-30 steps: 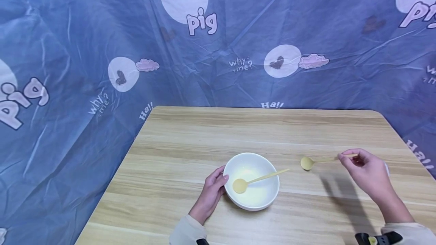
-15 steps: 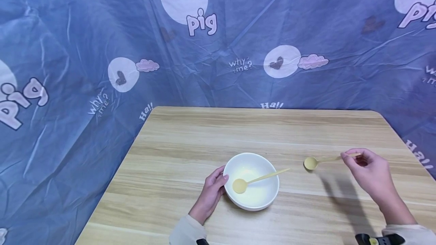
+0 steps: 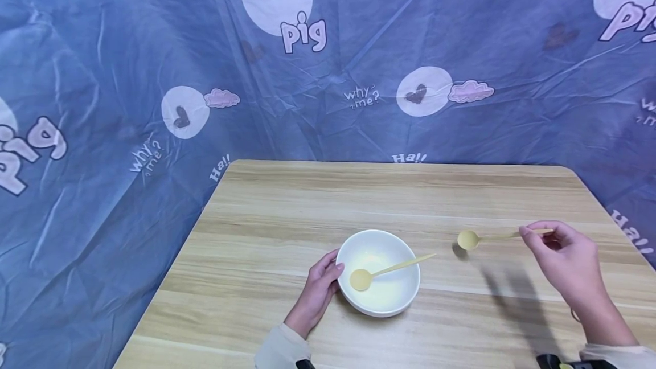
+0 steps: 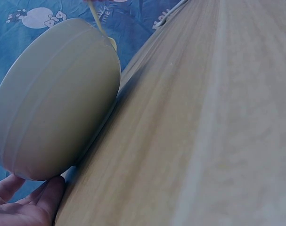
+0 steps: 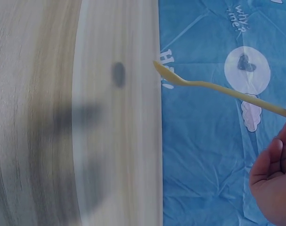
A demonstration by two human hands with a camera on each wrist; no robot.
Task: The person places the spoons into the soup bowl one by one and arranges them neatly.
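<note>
A white bowl [image 3: 379,300] [image 4: 62,103] stands on the table, and my left hand [image 3: 316,295] [image 4: 27,202] grips its left side, thumb at the rim. One yellow spoon [image 3: 361,279] lies in the bowl, its handle leaning over the right rim. To the right of the bowl, my right hand [image 3: 569,261] [image 5: 277,174] pinches the end of another yellow spoon [image 3: 468,240] [image 5: 213,86]. That spoon is held above the table, its round head pointing left, with a small shadow below it.
The wooden table [image 3: 287,198] has its far edge against a blue printed cloth [image 3: 328,124], which also hangs along the left side. Shadows of the right hand and arm fall on the tabletop between the bowl and that arm.
My right hand has moved slightly right, carrying its spoon, whose head now shows a separate shadow on the table. The left hand, bowl and spoon in it have stayed in place.
</note>
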